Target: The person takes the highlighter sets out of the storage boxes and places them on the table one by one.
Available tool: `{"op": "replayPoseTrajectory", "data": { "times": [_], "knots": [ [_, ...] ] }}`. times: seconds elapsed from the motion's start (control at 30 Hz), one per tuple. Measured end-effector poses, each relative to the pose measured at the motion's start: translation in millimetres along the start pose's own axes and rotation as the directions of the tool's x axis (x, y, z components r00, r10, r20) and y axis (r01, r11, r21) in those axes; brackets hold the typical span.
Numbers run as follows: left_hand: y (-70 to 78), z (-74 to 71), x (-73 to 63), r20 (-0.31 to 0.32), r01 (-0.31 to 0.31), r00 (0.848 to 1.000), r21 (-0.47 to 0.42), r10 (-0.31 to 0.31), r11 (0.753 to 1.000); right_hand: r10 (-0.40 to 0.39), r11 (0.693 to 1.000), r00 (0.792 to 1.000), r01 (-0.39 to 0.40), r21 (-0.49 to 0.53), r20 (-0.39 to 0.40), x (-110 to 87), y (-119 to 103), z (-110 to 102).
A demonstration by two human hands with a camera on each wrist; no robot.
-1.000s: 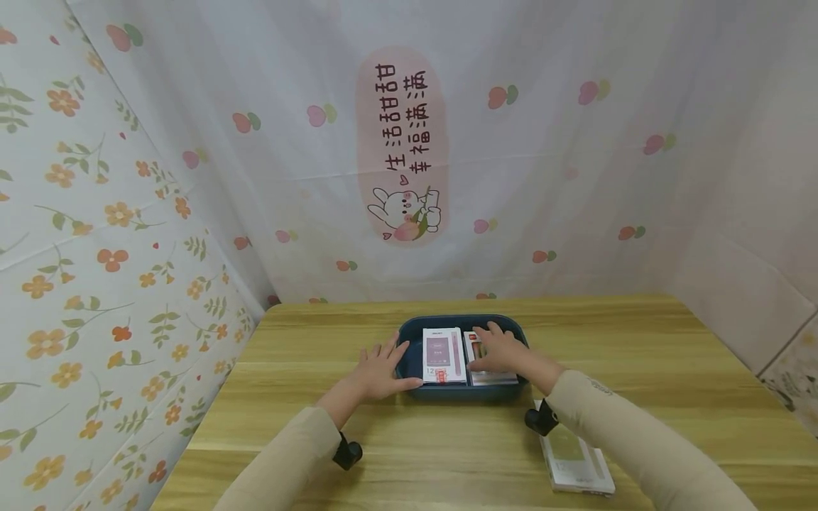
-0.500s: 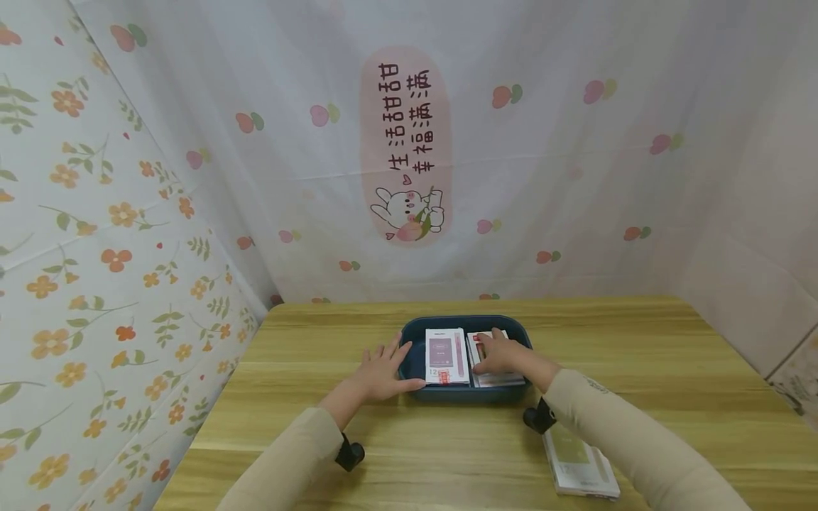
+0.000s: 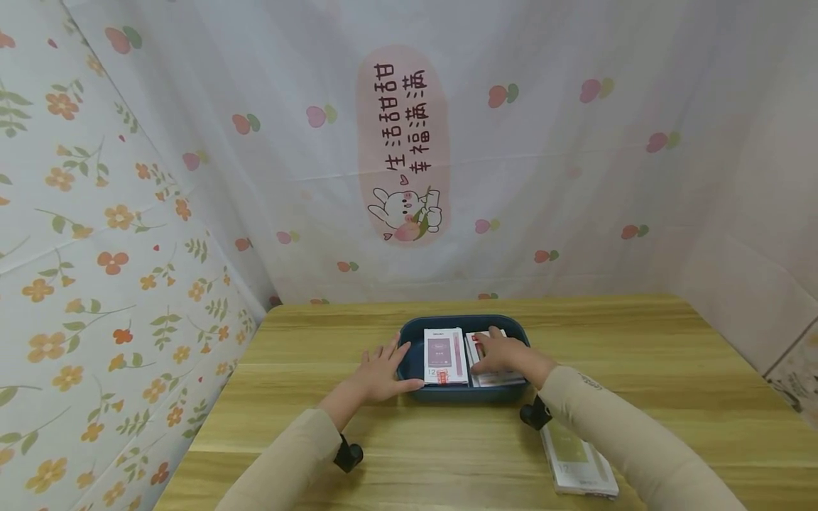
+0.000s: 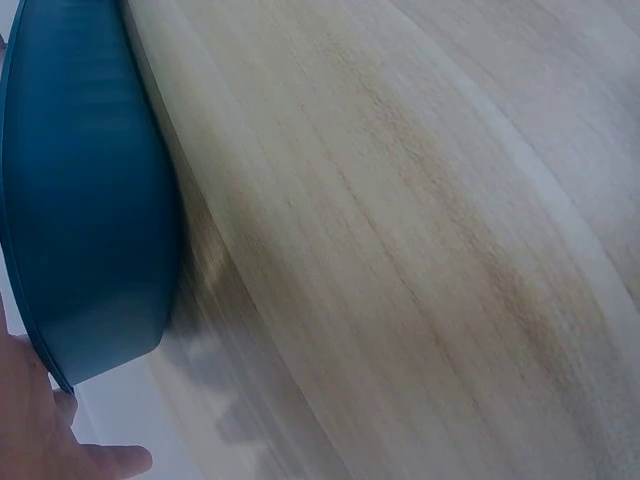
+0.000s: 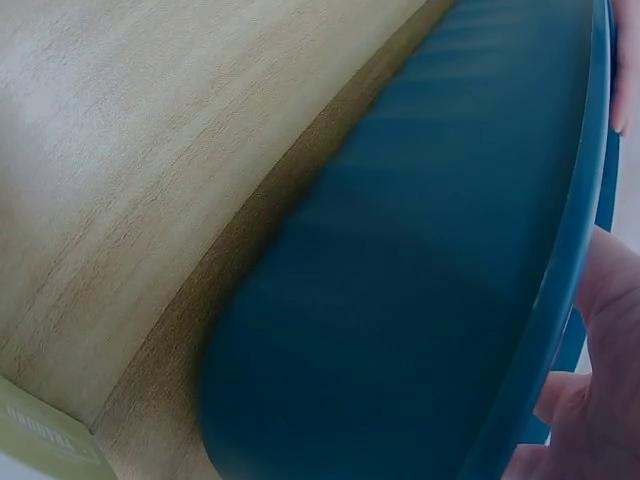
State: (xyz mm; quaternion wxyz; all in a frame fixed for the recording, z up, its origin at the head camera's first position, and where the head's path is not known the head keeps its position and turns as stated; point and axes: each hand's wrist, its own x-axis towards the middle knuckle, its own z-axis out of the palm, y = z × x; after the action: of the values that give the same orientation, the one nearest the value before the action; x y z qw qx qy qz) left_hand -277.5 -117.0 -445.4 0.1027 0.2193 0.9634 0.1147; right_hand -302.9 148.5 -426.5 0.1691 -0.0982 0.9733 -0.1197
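Observation:
A dark blue plastic basin point(image 3: 460, 394) stands on the wooden table. Inside it, a white box with a purple panel point(image 3: 441, 353) lies face up in the middle. Beside that, to the right, lies a white box with a red mark point(image 3: 473, 355), largely covered by my right hand point(image 3: 501, 355). The fingers of that hand are spread and slightly bent, touching this box inside the basin. My left hand point(image 3: 380, 375) rests at the basin's left rim with its fingers spread; its fingertips also show beside the rim point(image 4: 70, 388) in the left wrist view.
A white box with a green panel point(image 3: 578, 461) lies on the table point(image 3: 447, 454) at the front right, partly under the right sleeve point(image 3: 629, 426). Behind the table hangs a printed white curtain point(image 3: 549, 170), and a flowered cloth point(image 3: 115, 284) hangs at the left.
My right fingers have shifted slightly on the right-hand box, whose visible part looks a little different. The left hand stays at the rim, and the basin stays in place.

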Motion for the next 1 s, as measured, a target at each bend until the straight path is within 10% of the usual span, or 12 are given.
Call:
{"op": "replayPoseTrajectory", "data": {
  "times": [1.0],
  "knots": [
    [0.8, -1.0, 0.7, 0.001, 0.005, 1.000, -0.010, -0.005, 1.000, 0.014, 0.997, 0.998, -0.010, 0.072, -0.061, -15.0, -19, -19]
  ]
}}
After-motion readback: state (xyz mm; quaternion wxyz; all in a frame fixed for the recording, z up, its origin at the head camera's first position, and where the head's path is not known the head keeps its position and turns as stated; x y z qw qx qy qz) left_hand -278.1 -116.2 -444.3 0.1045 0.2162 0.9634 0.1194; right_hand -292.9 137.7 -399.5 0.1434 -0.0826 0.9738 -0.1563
